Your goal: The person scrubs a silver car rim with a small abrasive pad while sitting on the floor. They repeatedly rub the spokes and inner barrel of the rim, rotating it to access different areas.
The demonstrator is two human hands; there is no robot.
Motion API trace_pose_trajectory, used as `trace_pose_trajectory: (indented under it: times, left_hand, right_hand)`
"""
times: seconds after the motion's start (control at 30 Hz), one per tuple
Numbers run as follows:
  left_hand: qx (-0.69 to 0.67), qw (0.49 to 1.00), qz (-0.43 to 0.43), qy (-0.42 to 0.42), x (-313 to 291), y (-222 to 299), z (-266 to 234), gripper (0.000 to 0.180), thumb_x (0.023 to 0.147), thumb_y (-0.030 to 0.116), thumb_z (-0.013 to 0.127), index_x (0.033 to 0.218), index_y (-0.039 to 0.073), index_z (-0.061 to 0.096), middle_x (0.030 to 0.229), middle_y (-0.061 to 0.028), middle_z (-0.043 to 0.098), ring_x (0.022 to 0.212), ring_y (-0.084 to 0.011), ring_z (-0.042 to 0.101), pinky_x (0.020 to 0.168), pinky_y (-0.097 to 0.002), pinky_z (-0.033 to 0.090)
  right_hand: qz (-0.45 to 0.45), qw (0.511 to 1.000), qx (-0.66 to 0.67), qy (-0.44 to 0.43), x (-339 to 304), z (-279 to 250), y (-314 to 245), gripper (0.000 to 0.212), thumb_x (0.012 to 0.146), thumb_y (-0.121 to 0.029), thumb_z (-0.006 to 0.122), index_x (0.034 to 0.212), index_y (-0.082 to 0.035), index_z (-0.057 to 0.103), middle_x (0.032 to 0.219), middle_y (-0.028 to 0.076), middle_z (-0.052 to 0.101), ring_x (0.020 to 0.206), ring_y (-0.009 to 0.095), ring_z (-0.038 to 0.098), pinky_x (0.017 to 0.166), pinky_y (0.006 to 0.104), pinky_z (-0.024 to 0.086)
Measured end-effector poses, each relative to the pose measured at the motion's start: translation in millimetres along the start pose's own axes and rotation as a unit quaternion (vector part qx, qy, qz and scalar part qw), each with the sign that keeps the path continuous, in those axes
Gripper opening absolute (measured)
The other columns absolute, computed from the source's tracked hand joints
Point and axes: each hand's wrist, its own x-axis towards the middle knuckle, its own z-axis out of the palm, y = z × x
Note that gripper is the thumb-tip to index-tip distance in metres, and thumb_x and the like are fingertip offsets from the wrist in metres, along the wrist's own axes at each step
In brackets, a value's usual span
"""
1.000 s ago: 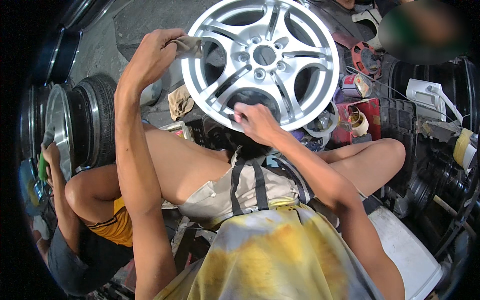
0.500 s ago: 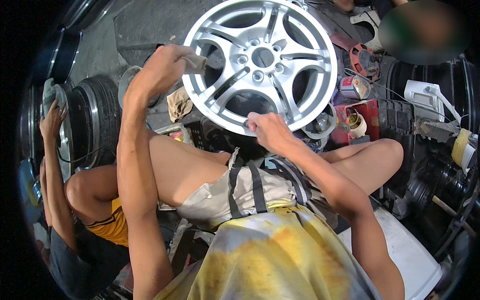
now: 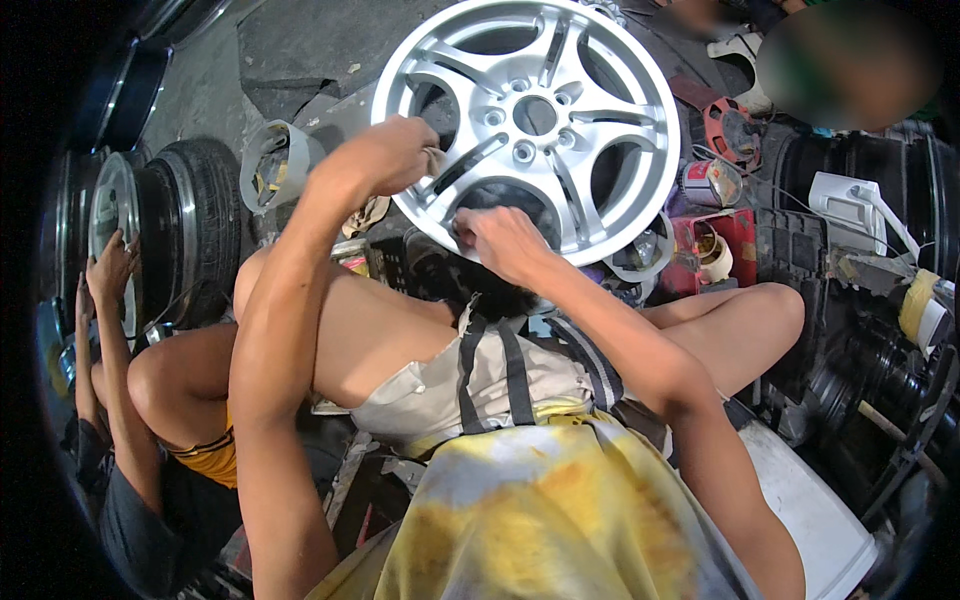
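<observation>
A silver multi-spoke alloy wheel rim (image 3: 543, 148) stands tilted in front of me, its face toward me. My left hand (image 3: 392, 158) is closed at the rim's left side, by the lower-left spoke. A small grey-tan folded piece of cloth or sandpaper (image 3: 434, 162) pokes out of its fingers, mostly hidden by them. At the rim's lower edge my right hand (image 3: 503, 240) is curled over the outer lip and grips it. Between my left wrist and the rim lies a tan rag (image 3: 366, 216), partly covered.
Left, another person's hand (image 3: 112, 265) touches a second wheel beside a tire (image 3: 203, 210). A white round container (image 3: 280, 165) stands behind my left forearm. To the right are a paint can (image 3: 708, 182), a red box (image 3: 738, 230) and a white plastic part (image 3: 848, 205).
My left hand has moved right and down onto the rim with the folded piece. My right hand has slid left along the lip, and the rim sits slightly farther right.
</observation>
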Motion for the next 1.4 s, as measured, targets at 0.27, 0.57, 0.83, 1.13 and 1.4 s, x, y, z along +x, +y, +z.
trace_pose_trajectory:
  times: [0.27,0.57,0.83,1.13,1.4]
  left_hand:
    - [0.168,0.968,0.149,-0.111,-17.2,5.7,107.8,0.021,0.083,0.014,0.068,0.100,0.002,0.072,0.111,-0.0207,0.065,0.103,-0.0371,0.065,0.088,-0.0460,0.054]
    - [0.132,0.983,0.086,-0.096,-14.2,127.0,170.8,0.050,0.086,0.014,0.065,0.126,-0.014,0.057,0.123,-0.0251,0.054,0.113,-0.0359,0.053,0.092,-0.0442,0.047]
    - [0.113,0.972,0.199,0.056,-55.9,43.2,163.4,0.044,0.085,0.004,0.059,0.128,-0.003,0.053,0.131,-0.0190,0.049,0.120,-0.0357,0.053,0.103,-0.0444,0.048]
    - [0.479,0.868,0.129,0.030,1.8,-83.8,24.7,0.033,0.094,0.012,0.060,0.126,0.011,0.068,0.141,-0.0067,0.049,0.126,-0.0241,0.050,0.099,-0.0347,0.049]
    - [0.500,0.864,-0.049,-0.034,12.5,-32.9,83.7,0.047,0.093,0.016,0.063,0.134,-0.006,0.062,0.147,-0.0205,0.046,0.130,-0.0335,0.051,0.094,-0.0418,0.052]
  right_hand:
    - [0.085,0.985,-0.136,-0.070,-49.0,-49.3,6.9,0.009,0.083,-0.002,0.062,0.091,-0.006,0.064,0.082,0.022,0.071,0.083,0.041,0.071,0.074,0.0535,0.054]
    - [0.130,0.986,-0.091,-0.053,-56.9,-76.5,13.9,0.007,0.087,-0.003,0.058,0.090,-0.008,0.062,0.080,0.022,0.069,0.083,0.044,0.069,0.074,0.0536,0.053]
    - [0.177,0.977,0.093,0.072,-93.1,-157.8,37.7,0.012,0.093,-0.002,0.052,0.104,-0.003,0.057,0.085,0.014,0.063,0.070,0.029,0.064,0.071,0.0411,0.051]
    - [0.229,0.972,0.031,0.052,-94.6,-184.2,40.0,0.022,0.095,-0.003,0.050,0.110,-0.005,0.065,0.085,0.022,0.066,0.079,0.036,0.067,0.076,0.0430,0.050]
    - [0.234,0.962,-0.064,0.125,-127.0,-241.4,111.2,0.026,0.091,0.000,0.055,0.114,-0.001,0.067,0.093,0.022,0.071,0.087,0.032,0.070,0.078,0.0421,0.054]
